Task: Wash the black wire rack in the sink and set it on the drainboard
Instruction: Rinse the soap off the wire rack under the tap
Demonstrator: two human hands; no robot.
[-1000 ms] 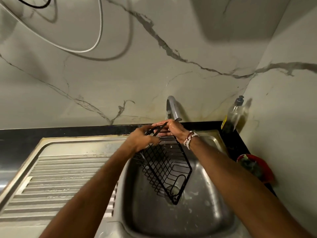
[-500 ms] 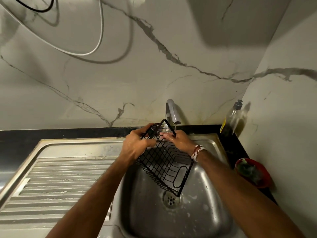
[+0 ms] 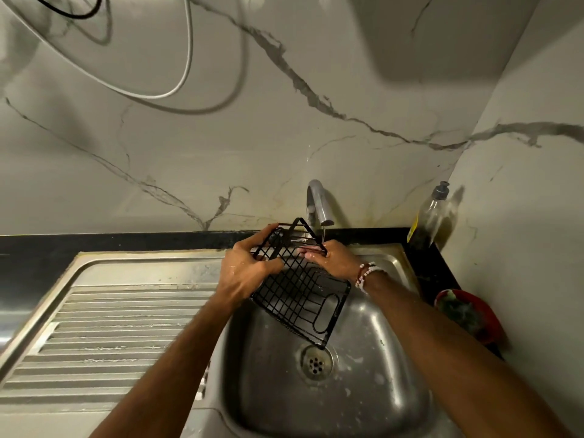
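The black wire rack [image 3: 300, 295] hangs tilted over the steel sink basin [image 3: 363, 390], its upper corner just under the grey tap [image 3: 319, 203]. A thin stream of water falls from the spout onto the rack's top edge. My left hand [image 3: 246, 273] grips the rack's left side. On the right edge near the top, my right hand [image 3: 335, 260], with a bead bracelet at the wrist, is closed on the wire. The ribbed drainboard [image 3: 110, 336] lies to the left of the basin.
A dish-soap bottle [image 3: 429, 216] stands at the back right corner on the black counter. A red bowl [image 3: 471, 314] with a scrubber sits right of the sink. The drain [image 3: 316, 363] is below the rack. Cables [image 3: 186, 64] hang on the marble wall.
The rack has swung up from steeply hanging into the basin to a flatter tilt under the tap. My right hand slid from the top corner onto the right edge.
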